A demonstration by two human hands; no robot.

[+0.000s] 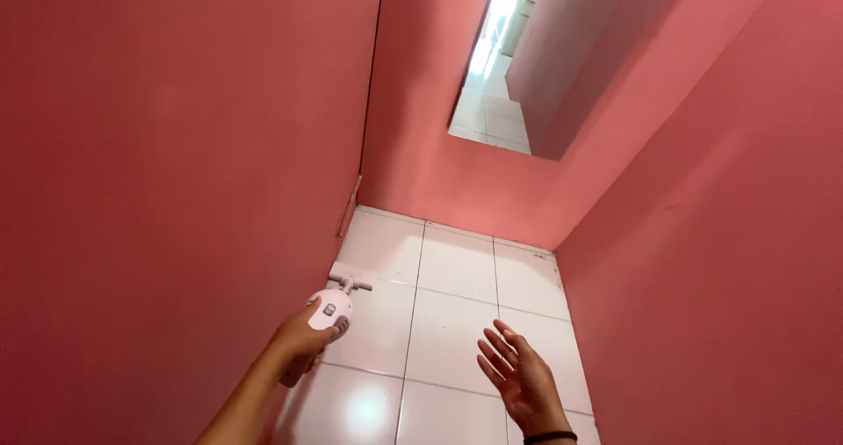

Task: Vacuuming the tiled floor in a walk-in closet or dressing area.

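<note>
Right hand (520, 376) hangs open, fingers spread, holding nothing (black band on the wrist). Left grip (307, 331) is clamped round the white mop handle (327, 311), whose flat head (349, 277) sits just beyond it on the white tiled floor (457, 296), against the pink wall (176, 164).

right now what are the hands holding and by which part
The left hand holds a white floor-cleaning tool by its handle end. The right hand is open, holding nothing.
</note>
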